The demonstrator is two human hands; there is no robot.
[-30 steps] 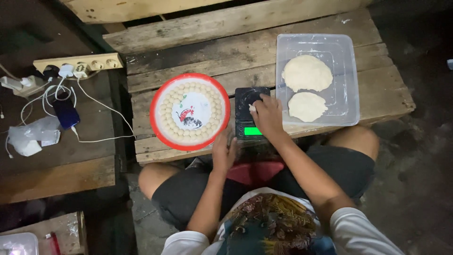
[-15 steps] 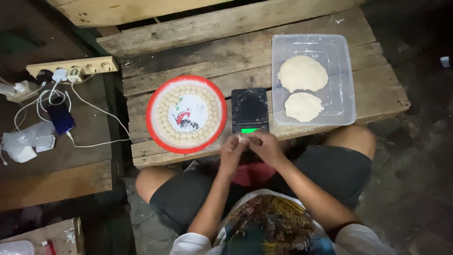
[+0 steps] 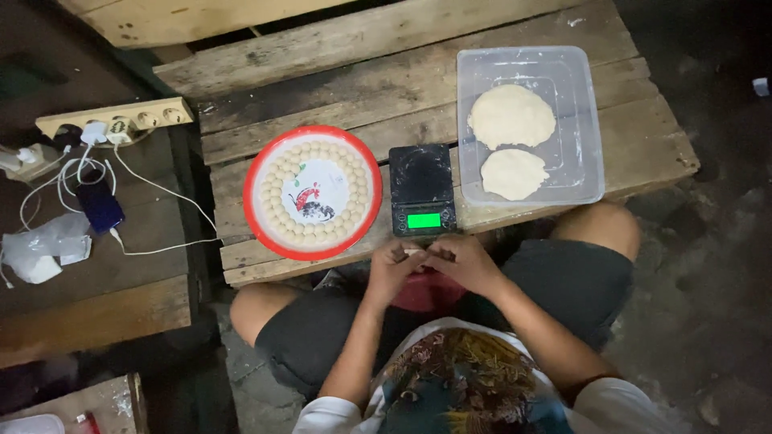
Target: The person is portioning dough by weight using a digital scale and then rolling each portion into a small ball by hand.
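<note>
My left hand (image 3: 396, 265) and my right hand (image 3: 457, 261) meet in front of my lap, fingers pressed together around a small piece of pale dough that is mostly hidden. Just beyond them sits a black digital scale (image 3: 421, 187) with a lit green display and nothing on its pan. Left of the scale is a round red-rimmed plate (image 3: 256, 210) with several small dough balls ringed around its picture centre. Right of the scale a clear plastic tub (image 3: 585, 128) holds two flat lumps of dough (image 3: 511, 116).
All this rests on a low wooden pallet table (image 3: 338, 72). To the left, a second wooden surface carries a power strip (image 3: 121, 116), white cables, a dark phone (image 3: 98, 205) and crumpled white plastic (image 3: 44, 251). Dark ground lies to the right.
My right hand has come back from the scale to my lap, where it now meets my left hand. The camera view has shifted slightly.
</note>
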